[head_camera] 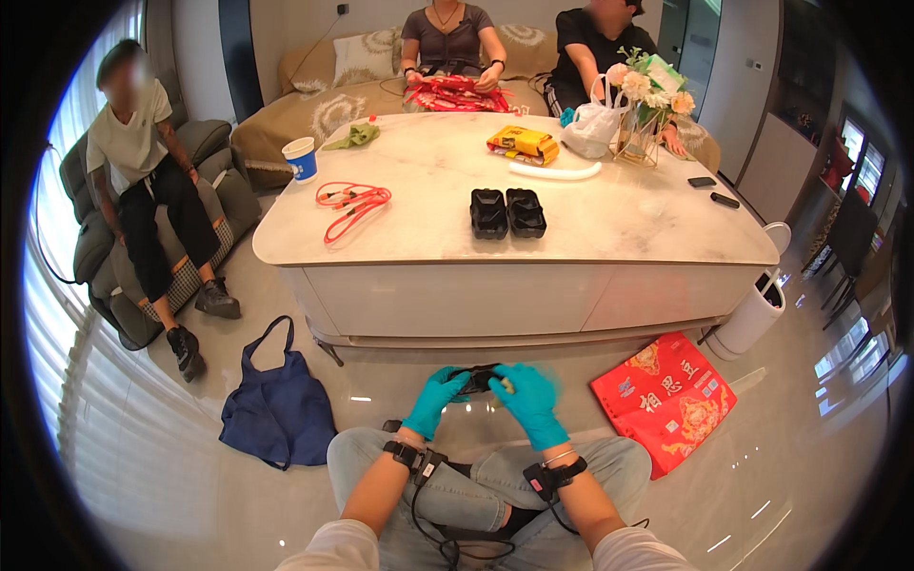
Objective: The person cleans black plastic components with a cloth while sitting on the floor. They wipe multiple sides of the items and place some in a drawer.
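My left hand (437,398), in a teal glove, grips the left end of a small black plastic tray (477,379) above my crossed legs. At the tray's right end is my right hand (527,401), gloved alike and slightly motion-blurred. Under its fingers shows a pale yellowish piece (508,386), perhaps a cloth or sponge, partly hidden. Two similar black plastic trays (489,214) (526,213) stand side by side near the front edge of the marble-topped table (428,246).
On the table are a red cable (357,203), a paper cup (300,160), a yellow packet (525,144), a white tube (555,172) and a flower vase (637,139). A blue cloth bag (278,407) and a red paper bag (663,407) flank me. Several people sit around; one handles red items.
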A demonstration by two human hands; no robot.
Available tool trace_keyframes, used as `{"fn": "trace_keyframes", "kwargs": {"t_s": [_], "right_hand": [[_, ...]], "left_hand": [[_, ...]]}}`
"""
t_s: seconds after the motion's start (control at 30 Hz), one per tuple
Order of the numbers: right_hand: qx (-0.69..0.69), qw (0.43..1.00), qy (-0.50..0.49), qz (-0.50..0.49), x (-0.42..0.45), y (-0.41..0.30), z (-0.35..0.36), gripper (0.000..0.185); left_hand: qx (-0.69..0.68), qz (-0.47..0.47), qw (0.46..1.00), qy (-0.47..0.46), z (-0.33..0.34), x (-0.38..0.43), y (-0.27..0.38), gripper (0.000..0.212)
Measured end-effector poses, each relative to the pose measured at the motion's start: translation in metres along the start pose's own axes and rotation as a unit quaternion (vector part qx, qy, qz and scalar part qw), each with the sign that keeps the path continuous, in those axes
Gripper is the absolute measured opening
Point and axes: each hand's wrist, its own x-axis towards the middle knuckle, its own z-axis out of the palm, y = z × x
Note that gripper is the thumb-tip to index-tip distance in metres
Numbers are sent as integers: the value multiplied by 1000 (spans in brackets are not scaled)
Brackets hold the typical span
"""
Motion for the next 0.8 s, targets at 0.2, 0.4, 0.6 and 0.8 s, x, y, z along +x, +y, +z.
{"fn": "trace_keyframes", "kwargs": {"t_s": [0.2, 0.4, 0.6, 0.8], "right_hand": [[-156, 984, -76, -33, -11, 3, 29, 21], [-101, 992, -78, 17, -11, 7, 33, 17], [411, 901, 46, 128, -7, 35, 5, 11], [760, 608, 43, 225, 22, -5, -72, 23]], "left_hand": [[34, -17, 998, -40, 4, 0, -8, 45], [38, -6, 999, -34, 4, -3, -8, 42], [-18, -3, 1000, -25, 8, 7, -1, 43], [-31, -30, 999, 4, -1, 11, -7, 42]]}}
